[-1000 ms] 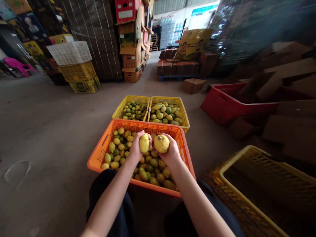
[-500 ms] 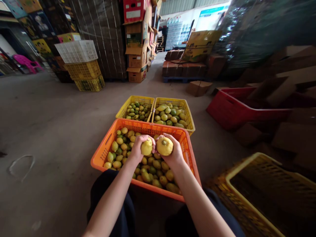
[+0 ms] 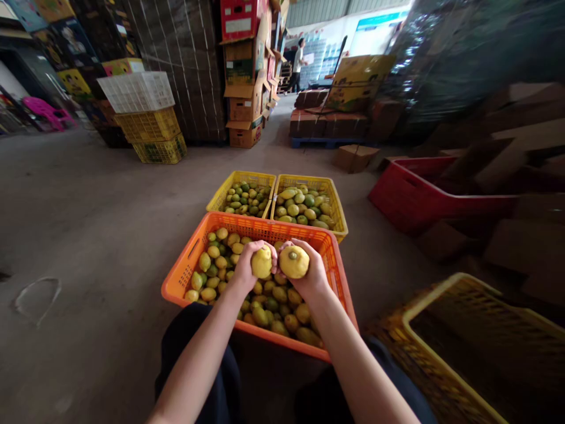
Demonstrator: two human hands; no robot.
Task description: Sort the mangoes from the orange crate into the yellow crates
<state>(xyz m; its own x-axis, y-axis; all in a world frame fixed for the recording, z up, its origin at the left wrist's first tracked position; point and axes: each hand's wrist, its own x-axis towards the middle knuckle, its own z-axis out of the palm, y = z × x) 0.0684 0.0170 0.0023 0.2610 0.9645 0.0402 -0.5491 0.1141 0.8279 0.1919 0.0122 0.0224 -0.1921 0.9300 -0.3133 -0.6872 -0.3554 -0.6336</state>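
My left hand [image 3: 246, 264] is closed around a yellow lemon [image 3: 262, 262]. Beside it, my right hand [image 3: 314, 270] grips a larger-looking lemon [image 3: 295, 262], its stem end facing me. Both hands are held close together over an orange crate [image 3: 184, 277] of yellow and greenish lemons [image 3: 213, 252]. Behind that crate, two yellow crates stand side by side: the left crate [image 3: 214, 197] holds smaller-looking green and yellow fruit, the right crate [image 3: 342, 215] larger-looking fruit. My forearms hide part of the orange crate's contents.
At my right is a yellow crate [image 3: 417, 306], with a red crate [image 3: 424, 203] and cardboard beyond it. Stacked crates [image 3: 150, 129] and tall carton piles [image 3: 242, 109] stand behind. A person [image 3: 298, 65] is in the far background.
A person has come into view in the far background, beside the stacked bottles. My hands and both lemons have hardly moved.
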